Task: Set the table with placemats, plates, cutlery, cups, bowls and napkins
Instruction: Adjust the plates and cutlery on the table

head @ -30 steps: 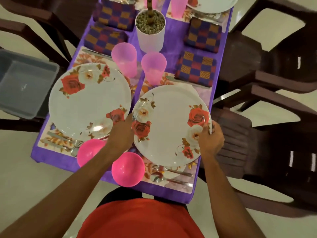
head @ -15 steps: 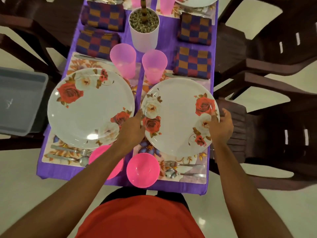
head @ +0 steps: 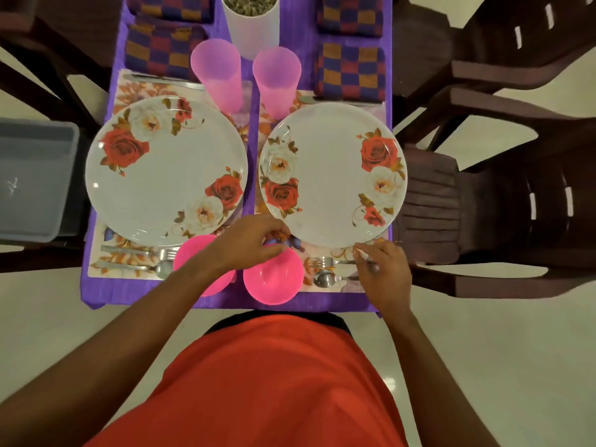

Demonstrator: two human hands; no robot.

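Both hands have left the right plate (head: pixel 329 175)'s rim, seemingly released, and dropped toward its near edge.

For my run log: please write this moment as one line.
right plate: flat on mat | left hand: near rim, above bowl | right hand: near rim, over cutlery | grasp: unclear

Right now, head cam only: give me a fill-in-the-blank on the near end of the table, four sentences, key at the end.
1. The two cups behind the plates are ____ in colour.
2. The right plate rests on a placemat and is held by ____ hand.
3. The fork and spoon by the right hand lie to the ____ of the nearest pink bowl.
4. The left hand hovers just above that bowl's ____ rim.

Missing words: pink; neither; right; far
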